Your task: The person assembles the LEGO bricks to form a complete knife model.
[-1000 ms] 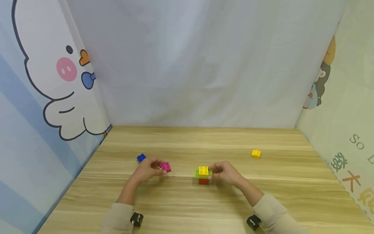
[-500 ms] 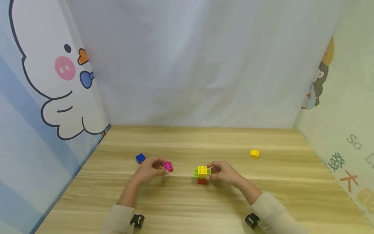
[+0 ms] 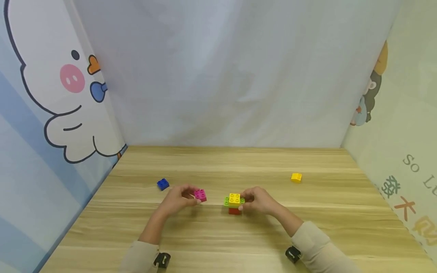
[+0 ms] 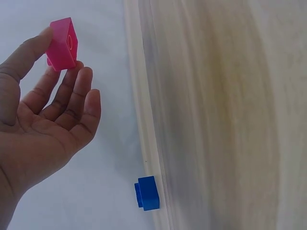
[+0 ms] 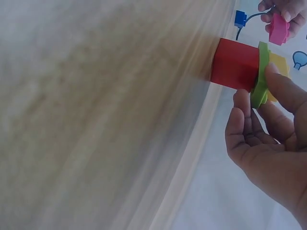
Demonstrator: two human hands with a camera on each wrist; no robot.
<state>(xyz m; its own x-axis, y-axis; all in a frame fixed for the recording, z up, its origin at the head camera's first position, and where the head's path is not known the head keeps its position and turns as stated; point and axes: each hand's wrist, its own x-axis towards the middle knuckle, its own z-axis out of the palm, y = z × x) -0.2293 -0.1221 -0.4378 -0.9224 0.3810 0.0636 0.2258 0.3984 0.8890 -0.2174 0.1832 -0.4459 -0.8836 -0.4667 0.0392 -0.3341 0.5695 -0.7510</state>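
Between thumb and fingertips my left hand (image 3: 177,199) pinches a pink building brick (image 3: 200,195), raised off the table, its hollow underside partly visible in the left wrist view. Just right of it stands a stack: a red block (image 3: 234,211) at the bottom, a thin green piece (image 3: 226,201) jutting out both sides, and a yellow brick (image 3: 234,199) on top. My right hand (image 3: 261,201) grips the stack from the right, thumb and fingers at the green and yellow pieces in the right wrist view. The pink brick and the stack are apart.
A blue brick (image 3: 163,184) lies on the wooden table (image 3: 218,242) behind and left of my left hand. Farther back at the right lies another yellow brick (image 3: 296,178) with a sloped side. A pale curtain (image 3: 232,76) hangs behind the table.
My left hand has carried the pink brick rightward, nearer the stack, and away from the blue brick. My right hand keeps its hold on the stack; the view has shifted slightly.
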